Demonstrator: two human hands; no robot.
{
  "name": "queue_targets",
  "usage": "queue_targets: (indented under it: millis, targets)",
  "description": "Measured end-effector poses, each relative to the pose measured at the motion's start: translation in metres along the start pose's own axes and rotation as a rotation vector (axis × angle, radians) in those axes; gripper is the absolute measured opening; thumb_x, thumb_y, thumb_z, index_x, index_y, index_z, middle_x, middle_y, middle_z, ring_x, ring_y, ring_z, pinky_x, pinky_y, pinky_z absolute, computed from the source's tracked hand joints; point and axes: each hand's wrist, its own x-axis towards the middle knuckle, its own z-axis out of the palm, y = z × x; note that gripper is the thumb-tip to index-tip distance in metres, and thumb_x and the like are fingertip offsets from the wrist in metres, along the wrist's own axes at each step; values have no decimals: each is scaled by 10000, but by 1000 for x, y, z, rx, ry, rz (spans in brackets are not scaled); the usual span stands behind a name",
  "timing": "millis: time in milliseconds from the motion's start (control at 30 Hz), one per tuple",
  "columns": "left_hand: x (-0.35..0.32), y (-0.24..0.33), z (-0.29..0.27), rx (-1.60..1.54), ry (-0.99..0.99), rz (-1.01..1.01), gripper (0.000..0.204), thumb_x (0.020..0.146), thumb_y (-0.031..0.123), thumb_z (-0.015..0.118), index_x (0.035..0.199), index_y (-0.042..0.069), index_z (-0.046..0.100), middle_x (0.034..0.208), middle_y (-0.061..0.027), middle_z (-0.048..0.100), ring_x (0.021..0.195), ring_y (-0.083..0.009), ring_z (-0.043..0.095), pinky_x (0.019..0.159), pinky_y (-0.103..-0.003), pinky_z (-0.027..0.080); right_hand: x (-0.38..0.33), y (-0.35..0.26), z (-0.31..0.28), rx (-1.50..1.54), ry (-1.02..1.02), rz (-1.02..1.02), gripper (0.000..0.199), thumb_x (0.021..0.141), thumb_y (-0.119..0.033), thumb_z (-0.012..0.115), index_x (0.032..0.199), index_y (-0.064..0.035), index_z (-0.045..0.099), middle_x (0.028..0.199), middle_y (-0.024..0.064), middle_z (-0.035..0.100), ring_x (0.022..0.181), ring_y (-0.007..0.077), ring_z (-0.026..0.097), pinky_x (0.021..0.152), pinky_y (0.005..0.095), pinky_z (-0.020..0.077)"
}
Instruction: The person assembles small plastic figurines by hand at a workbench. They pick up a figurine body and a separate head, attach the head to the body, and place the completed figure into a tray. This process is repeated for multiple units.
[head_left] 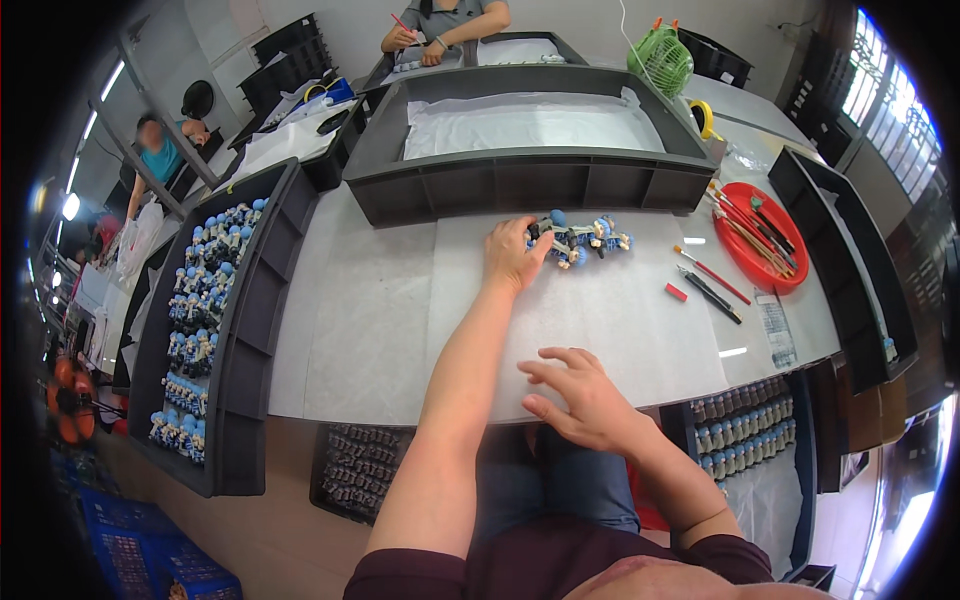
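A small cluster of figurines (592, 238) with blue round heads or caps and blue-and-white bodies lies on the white sheet (640, 330) before me. At the left end of that cluster my left hand (513, 254) is closed, its fingers and thumb around one or more figurines; how many is hidden. Nearer to me, above the table's front edge, my right hand (580, 398) is held with fingers apart and nothing in it. Right of the figurines lie a red-handled paintbrush (722, 276), a black pen (712, 294) and its small red cap (676, 292).
A large black tray (530, 180) lined with white paper stands behind the figurines. Another black tray (235, 340) at left holds rows of figurines. A red dish (745, 235) of brushes sits at right, beside another dark tray (850, 270). Across the table, a person (445, 25) holds a brush.
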Motion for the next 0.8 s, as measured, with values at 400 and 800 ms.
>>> queue_targets:
  millis: [400, 800]
  targets:
    - [2, -2, -1, 12, -51, -34, 465, 765, 418, 547, 1031, 42, 612, 1052, -104, 611, 1034, -268, 501, 930, -371, 326, -40, 54, -63, -368, 35, -37, 322, 746, -116, 675, 1045, -55, 574, 1012, 99, 597, 1038, 260, 535, 957, 458, 346]
    - [9, -8, -5, -182, -117, -79, 529, 766, 372, 559, 1161, 23, 512, 1177, -144, 529, 1096, -282, 467, 966, -377, 292, -60, 112, -114, -442, -262, 23, 471, 760, -314, 573, 1153, -60, 522, 1220, 177, 442, 1130, 352, 404, 968, 463, 288]
